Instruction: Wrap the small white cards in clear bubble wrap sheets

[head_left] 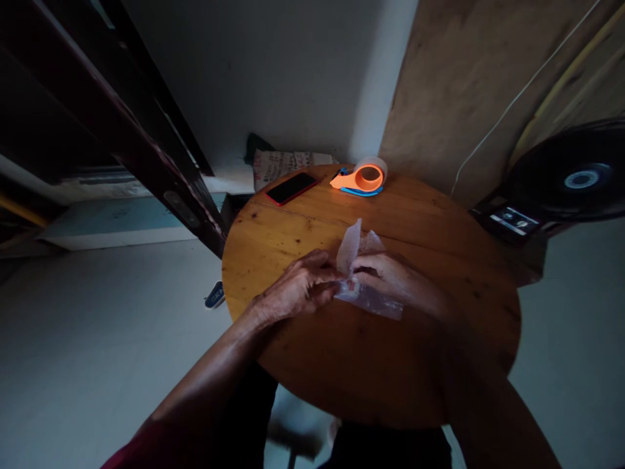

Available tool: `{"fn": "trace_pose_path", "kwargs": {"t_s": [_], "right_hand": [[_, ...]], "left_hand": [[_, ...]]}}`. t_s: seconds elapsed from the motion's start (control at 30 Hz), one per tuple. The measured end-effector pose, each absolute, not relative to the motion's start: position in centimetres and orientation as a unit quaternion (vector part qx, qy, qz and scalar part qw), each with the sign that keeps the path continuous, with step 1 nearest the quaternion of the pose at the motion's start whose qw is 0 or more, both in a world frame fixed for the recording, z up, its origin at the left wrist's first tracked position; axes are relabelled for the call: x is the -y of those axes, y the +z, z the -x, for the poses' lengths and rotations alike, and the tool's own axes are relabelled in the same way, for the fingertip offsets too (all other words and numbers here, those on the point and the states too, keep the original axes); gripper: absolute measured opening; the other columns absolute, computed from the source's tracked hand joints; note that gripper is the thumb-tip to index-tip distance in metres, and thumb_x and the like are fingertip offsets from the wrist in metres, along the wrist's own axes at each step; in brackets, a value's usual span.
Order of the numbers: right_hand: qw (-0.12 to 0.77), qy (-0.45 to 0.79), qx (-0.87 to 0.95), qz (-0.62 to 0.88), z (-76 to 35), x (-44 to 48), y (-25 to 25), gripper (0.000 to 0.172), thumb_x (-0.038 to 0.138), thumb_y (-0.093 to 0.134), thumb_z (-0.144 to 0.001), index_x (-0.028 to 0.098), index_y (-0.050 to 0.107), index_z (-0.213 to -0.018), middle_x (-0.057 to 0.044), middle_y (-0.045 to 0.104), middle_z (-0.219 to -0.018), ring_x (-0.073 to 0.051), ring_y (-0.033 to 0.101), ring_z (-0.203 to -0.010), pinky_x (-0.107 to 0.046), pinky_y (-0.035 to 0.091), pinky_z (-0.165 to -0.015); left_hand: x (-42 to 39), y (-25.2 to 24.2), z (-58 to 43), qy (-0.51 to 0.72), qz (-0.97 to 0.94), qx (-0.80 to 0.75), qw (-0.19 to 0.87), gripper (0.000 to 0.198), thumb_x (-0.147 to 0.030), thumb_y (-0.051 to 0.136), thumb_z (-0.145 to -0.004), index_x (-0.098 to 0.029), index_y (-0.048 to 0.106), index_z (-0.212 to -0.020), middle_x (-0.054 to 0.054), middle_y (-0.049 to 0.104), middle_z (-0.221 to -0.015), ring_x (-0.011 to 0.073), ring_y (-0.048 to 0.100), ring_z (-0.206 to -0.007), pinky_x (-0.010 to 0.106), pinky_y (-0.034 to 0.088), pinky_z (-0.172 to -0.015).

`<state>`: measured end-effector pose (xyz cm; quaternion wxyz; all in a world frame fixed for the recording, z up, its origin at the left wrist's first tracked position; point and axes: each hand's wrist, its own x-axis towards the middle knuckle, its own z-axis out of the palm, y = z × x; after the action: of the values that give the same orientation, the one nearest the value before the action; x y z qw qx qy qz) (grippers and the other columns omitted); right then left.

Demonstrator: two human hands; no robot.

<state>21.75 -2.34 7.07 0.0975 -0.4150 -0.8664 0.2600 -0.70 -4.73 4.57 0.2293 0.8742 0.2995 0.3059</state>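
Observation:
Both of my hands meet over the middle of a round wooden table (303, 228). My left hand (297, 286) has its fingers curled, pinching the edge of a clear plastic bag (371, 301) that lies on the wood. My right hand (390, 277) rests on the same bag, fingers closed on it. Part of the bag sticks up between my hands as a crumpled flap (350, 246). Something small and reddish shows inside the bag near my fingertips; I cannot make it out.
An orange and blue tape dispenser (364, 179) with a roll of clear tape stands at the table's far edge. A dark phone with a red rim (291, 187) lies to its left. A black fan (576, 176) stands at right, dark wooden beams at left.

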Motion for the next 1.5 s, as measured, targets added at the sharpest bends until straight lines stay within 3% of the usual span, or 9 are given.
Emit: {"fn": "trace_pose_path", "kwargs": {"t_s": [0.43,0.67,1.0,1.3,1.5], "right_hand": [[0.091,0.239,0.869,0.424,-21.8,2.7,7.6,0.016,0.022,0.053,-0.088,0.020,0.067,-0.080,-0.002,0.067,-0.081,-0.014,0.056,-0.071,-0.025,0.036,-0.065],[0.117,0.255,0.857,0.431,-24.1,2.3,8.1,0.019,0.031,0.053,-0.087,0.021,0.069,-0.089,-0.002,0.068,-0.083,-0.015,0.057,-0.072,-0.026,0.039,-0.065],[0.149,0.249,0.832,0.472,-24.9,2.1,8.2,0.021,0.028,0.051,-0.085,0.021,0.070,-0.084,-0.002,0.069,-0.080,-0.014,0.057,-0.068,-0.026,0.038,-0.062],[0.176,0.284,0.779,0.530,-26.6,2.9,8.2,0.023,0.039,0.055,-0.084,0.020,0.068,-0.083,-0.002,0.068,-0.077,-0.017,0.059,-0.069,-0.027,0.040,-0.059],[0.172,0.235,0.725,0.624,-27.0,6.2,6.9,0.028,0.047,0.061,-0.080,0.020,0.067,-0.082,-0.002,0.067,-0.073,-0.017,0.057,-0.063,-0.028,0.039,-0.056]], "left_hand": [[5.0,4.7,0.2,0.310,-0.894,-0.258,0.193,0.029,-0.015,0.051,-0.089,-0.022,0.064,-0.113,0.008,0.063,-0.116,0.0180,0.057,-0.107,0.037,0.051,-0.091],[5.0,4.6,0.0,0.294,-0.898,-0.273,0.180,0.022,-0.018,0.051,-0.090,-0.019,0.067,-0.105,0.009,0.063,-0.111,0.0182,0.059,-0.104,0.034,0.053,-0.087],[4.9,4.0,-0.2,0.296,-0.893,-0.288,0.180,0.021,-0.019,0.051,-0.088,-0.018,0.065,-0.103,0.009,0.062,-0.111,0.0188,0.059,-0.105,0.036,0.054,-0.089],[4.6,3.4,-0.5,0.322,-0.888,-0.281,0.170,0.017,-0.017,0.054,-0.085,-0.018,0.067,-0.096,0.008,0.063,-0.108,0.0177,0.061,-0.100,0.032,0.053,-0.087],[4.4,2.8,-0.6,0.344,-0.886,-0.271,0.154,0.016,-0.017,0.053,-0.086,-0.018,0.067,-0.092,0.007,0.063,-0.107,0.0177,0.061,-0.099,0.032,0.053,-0.087]]}}
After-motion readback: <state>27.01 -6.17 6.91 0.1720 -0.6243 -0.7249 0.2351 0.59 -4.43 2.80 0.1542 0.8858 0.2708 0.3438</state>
